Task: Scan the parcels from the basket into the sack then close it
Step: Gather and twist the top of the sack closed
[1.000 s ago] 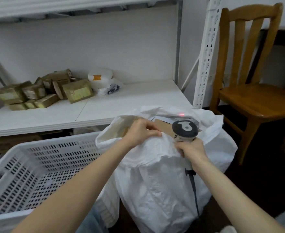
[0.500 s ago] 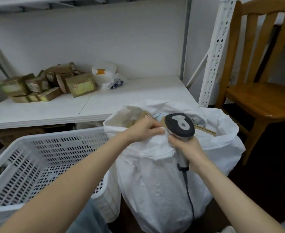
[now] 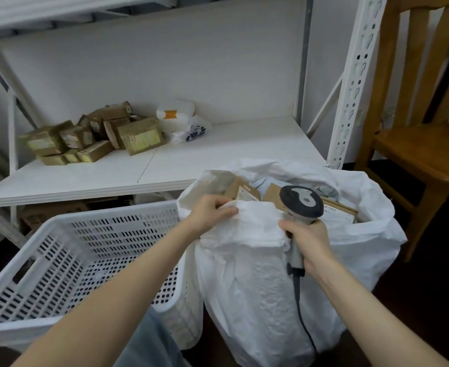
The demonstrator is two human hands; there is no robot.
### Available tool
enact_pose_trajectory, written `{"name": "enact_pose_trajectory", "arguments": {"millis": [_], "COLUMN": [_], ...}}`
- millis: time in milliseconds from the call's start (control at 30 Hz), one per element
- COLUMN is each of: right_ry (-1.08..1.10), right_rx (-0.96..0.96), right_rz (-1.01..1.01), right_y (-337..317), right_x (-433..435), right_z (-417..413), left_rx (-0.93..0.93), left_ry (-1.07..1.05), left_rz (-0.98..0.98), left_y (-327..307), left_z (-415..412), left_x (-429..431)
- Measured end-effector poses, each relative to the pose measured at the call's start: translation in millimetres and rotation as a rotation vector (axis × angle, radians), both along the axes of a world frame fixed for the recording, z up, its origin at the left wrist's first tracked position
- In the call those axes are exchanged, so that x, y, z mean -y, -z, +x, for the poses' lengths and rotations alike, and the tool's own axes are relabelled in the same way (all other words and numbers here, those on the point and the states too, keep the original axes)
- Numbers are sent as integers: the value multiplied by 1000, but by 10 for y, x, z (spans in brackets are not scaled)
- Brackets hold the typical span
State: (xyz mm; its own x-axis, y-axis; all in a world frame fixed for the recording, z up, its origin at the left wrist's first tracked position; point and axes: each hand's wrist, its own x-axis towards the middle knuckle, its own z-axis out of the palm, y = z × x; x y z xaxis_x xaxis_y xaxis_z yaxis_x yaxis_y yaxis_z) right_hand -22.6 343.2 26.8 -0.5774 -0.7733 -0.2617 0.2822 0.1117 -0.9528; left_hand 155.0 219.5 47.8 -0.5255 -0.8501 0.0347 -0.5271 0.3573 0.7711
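Note:
A white woven sack (image 3: 260,282) stands on the floor, its mouth open, with brown cardboard parcels (image 3: 247,193) showing inside. My left hand (image 3: 210,211) pinches the near rim of the sack. My right hand (image 3: 306,238) grips a grey handheld scanner (image 3: 301,201) with a cable hanging down, and its fingers also press the sack rim. A white perforated plastic basket (image 3: 67,250) sits to the left of the sack; no parcels show in the visible part of it.
A white shelf (image 3: 218,154) behind holds a pile of brown parcels (image 3: 93,136) and a white plastic bag (image 3: 183,123). A wooden chair (image 3: 416,144) stands at the right. A white slotted rack post (image 3: 350,83) rises beside the sack.
My hands have spread apart along the sack's near rim, pulling the fabric flatter. The scanner's red light spot seen a second ago is gone. The view has shifted a little.

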Motion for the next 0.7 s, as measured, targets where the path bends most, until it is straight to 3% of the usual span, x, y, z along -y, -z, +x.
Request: {"name": "enact_pose_trajectory", "arguments": {"millis": [200, 333, 533, 633, 700], "right_ry": [-15, 1, 77, 59, 35], "right_rx": [-148, -101, -50, -54, -52], "right_rz": [-186, -119, -46, -54, -37], "right_y": [-164, -104, -23, -54, -54], "right_x": [110, 145, 268, 293, 276], "right_z": [-28, 76, 83, 60, 55], "left_rx": [72, -112, 3, 146, 83], "left_ry": [225, 129, 125, 225, 218], "left_rz": [16, 6, -203, -126, -10], "left_y": [-467, -400, -307, -191, -30], "left_z": [-294, -488, -243, -210, -291], "left_x": [5, -70, -26, -103, -159]}}
